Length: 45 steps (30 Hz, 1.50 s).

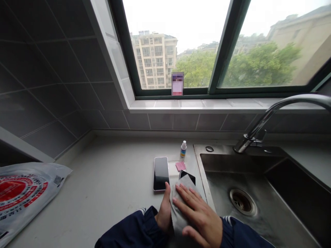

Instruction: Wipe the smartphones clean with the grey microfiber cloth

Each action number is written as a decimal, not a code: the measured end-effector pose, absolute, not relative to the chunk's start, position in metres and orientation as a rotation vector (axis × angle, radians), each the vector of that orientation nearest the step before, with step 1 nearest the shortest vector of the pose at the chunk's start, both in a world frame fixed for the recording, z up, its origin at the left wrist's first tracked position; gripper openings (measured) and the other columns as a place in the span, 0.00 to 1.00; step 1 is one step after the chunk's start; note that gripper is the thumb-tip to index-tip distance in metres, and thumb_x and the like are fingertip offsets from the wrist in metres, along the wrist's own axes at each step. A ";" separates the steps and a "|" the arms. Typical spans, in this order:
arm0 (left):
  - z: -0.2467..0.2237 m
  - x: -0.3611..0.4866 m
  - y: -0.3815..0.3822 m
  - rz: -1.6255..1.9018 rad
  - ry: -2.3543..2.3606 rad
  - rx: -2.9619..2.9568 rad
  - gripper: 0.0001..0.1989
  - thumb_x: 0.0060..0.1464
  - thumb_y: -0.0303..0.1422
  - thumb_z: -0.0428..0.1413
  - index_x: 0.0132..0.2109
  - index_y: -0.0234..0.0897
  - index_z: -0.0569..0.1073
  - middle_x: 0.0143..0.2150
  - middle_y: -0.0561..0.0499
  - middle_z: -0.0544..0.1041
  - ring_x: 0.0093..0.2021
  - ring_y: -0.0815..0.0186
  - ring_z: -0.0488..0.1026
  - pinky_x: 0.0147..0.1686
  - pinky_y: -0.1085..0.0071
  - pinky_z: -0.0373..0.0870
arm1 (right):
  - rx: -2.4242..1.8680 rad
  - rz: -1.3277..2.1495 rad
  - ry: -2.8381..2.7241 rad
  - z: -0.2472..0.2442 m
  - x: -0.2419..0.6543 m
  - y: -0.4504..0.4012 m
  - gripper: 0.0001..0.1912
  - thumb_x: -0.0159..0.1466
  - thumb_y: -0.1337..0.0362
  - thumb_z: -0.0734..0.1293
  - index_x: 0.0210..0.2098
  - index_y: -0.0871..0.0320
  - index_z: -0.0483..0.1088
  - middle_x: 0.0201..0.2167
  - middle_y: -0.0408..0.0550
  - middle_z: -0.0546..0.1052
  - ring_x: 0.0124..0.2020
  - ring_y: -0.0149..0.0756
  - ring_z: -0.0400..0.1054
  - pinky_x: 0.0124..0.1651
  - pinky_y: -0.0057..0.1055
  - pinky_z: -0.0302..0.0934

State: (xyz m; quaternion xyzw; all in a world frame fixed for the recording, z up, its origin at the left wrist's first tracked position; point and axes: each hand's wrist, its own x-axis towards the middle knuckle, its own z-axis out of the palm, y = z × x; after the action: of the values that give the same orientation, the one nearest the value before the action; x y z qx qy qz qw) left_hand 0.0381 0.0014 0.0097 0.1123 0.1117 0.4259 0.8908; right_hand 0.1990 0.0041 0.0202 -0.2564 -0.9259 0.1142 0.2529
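Note:
A grey cloth lies over a dark, glossy phone, whose black top end shows past the cloth. My right hand presses the cloth down with its fingers stretched along it. At the cloth's left edge, my left hand grips the phone from the side, thumb up; its other fingers are hidden beneath. Another phone, with a dark screen and light rim, rests on the counter just beyond my left thumb. Behind the cloth are a pink square on a clear flat piece and a small white-capped bottle standing upright.
To the right is a steel sink with a drain and a curved chrome faucet. A printed plastic bag sits at the left of the pale counter. A window ledge runs along the back.

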 end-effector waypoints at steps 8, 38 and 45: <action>0.002 0.042 0.002 0.971 0.145 0.356 0.42 0.56 0.60 0.44 0.66 0.31 0.60 0.64 0.38 0.66 0.70 0.52 0.50 0.68 0.57 0.38 | -0.721 0.257 -2.436 0.017 0.204 0.009 0.32 0.73 0.51 0.51 0.69 0.65 0.51 0.71 0.59 0.46 0.71 0.55 0.41 0.67 0.51 0.50; 0.017 0.040 0.001 0.857 0.309 0.106 0.41 0.54 0.61 0.45 0.46 0.22 0.76 0.43 0.34 0.79 0.58 0.51 0.70 0.62 0.62 0.58 | -0.493 0.276 -2.560 0.026 0.201 0.005 0.24 0.72 0.58 0.55 0.63 0.65 0.61 0.66 0.56 0.62 0.70 0.50 0.47 0.68 0.50 0.50; 0.004 0.044 0.002 0.991 0.220 0.203 0.32 0.53 0.53 0.56 0.53 0.28 0.75 0.49 0.39 0.78 0.62 0.53 0.66 0.65 0.62 0.51 | -0.584 0.203 -2.485 0.025 0.208 0.015 0.23 0.69 0.65 0.58 0.63 0.64 0.61 0.65 0.56 0.62 0.69 0.51 0.48 0.67 0.52 0.51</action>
State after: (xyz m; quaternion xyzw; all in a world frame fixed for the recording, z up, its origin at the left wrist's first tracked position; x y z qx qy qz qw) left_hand 0.0442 0.0024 0.0040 0.0972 0.1053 0.4735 0.8690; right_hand 0.2077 0.0148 0.0248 -0.2185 -0.9298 0.0761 0.2862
